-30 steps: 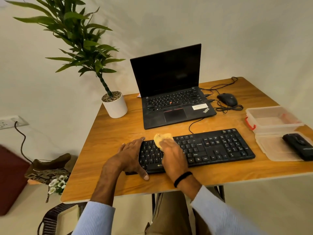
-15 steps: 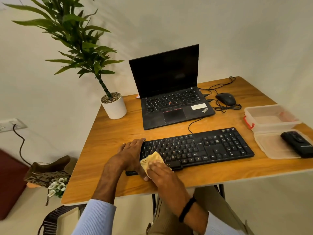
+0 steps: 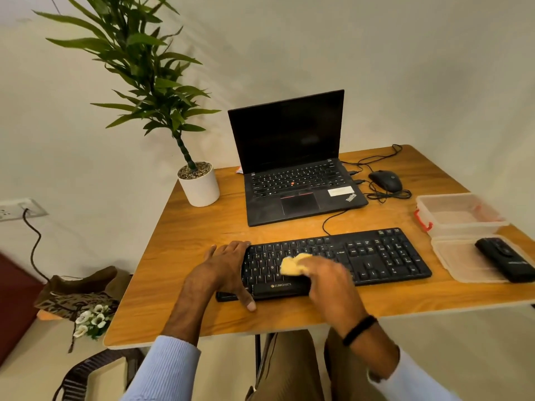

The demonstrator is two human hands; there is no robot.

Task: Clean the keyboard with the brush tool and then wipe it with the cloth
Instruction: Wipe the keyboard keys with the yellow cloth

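A black keyboard [image 3: 373, 256] lies across the front of the wooden table [image 3: 191, 250]. My right hand [image 3: 327, 280] grips a bunched yellow cloth [image 3: 291, 266] and presses it onto the keys left of the keyboard's middle. My left hand [image 3: 224, 264] rests flat over the keyboard's left end, fingers spread along its far edge and thumb down at its near edge. A black brush tool [image 3: 505, 259] lies on a clear plastic lid [image 3: 460, 263] at the right.
An open black laptop [image 3: 292, 180] stands behind the keyboard, its cable running to the keyboard. A mouse [image 3: 385, 180] with coiled wire sits to its right. A clear box [image 3: 459, 211] is near the right edge, a potted plant [image 3: 199, 183] at the back left.
My right hand with the cloth went from the upper key rows down to the front left corner, then back up and right onto the keys. My left hand stayed put.
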